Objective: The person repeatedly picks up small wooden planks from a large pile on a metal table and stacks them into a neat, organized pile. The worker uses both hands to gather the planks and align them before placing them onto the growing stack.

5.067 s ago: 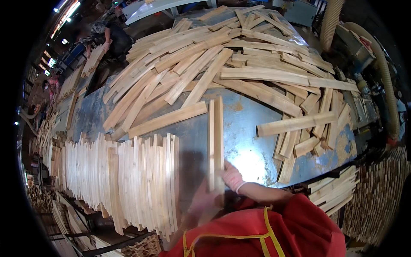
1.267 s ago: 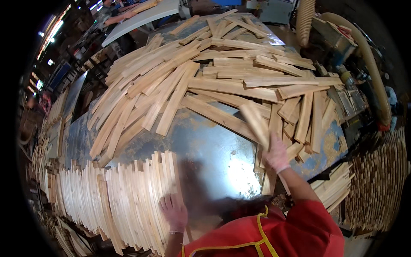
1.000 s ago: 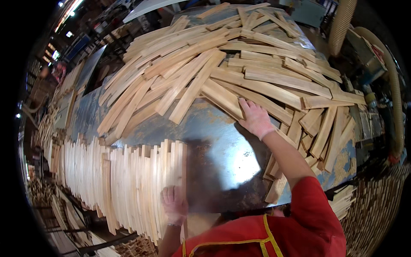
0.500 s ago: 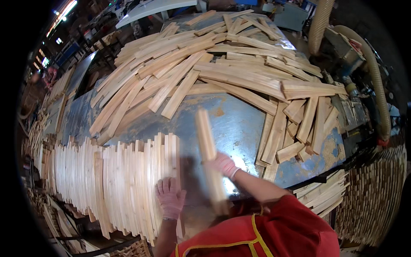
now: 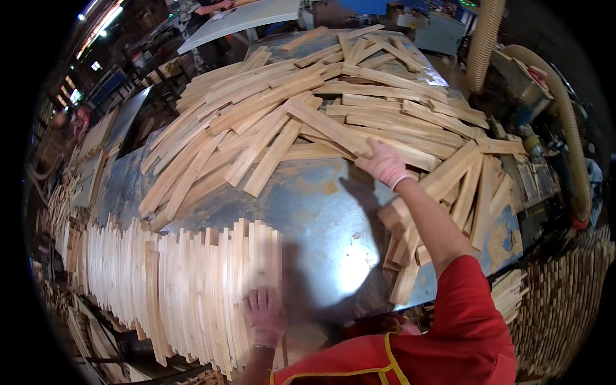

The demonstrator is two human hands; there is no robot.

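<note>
A long pale wooden slat (image 5: 333, 128) is being gripped by the right hand (image 5: 385, 163), gloved, fingers curled over the slat's near end where it sticks out of the loose pile of slats (image 5: 301, 102) heaped across the far half of the metal table (image 5: 321, 218). So that grip is closed on the slat, thumb side hidden, hard to say how tight. The left hand (image 5: 264, 314) is laid flat, fingers spread and holding nothing, pressed against the near end of the sorted row of slats (image 5: 186, 282) lined up along the table's near-left edge, right at the row's right-hand end.

Judging from that, a slat is being pulled out of the heap while the row is kept steady. A few things that probably matter for doing it cleanly:

- The slat should be drawn out along its own length, since others are lying across and beside it and a sideways yank could drag half the heap along.
- The bare patch of table between heap and row is best used for sliding it over.
- The row's last pieces look a bit fanned, so the flat left palm is well placed as a stop.
- More slats are scattered toward the right edge (image 5: 449, 199), some overhanging; those could get knocked off by the forearm.
</note>
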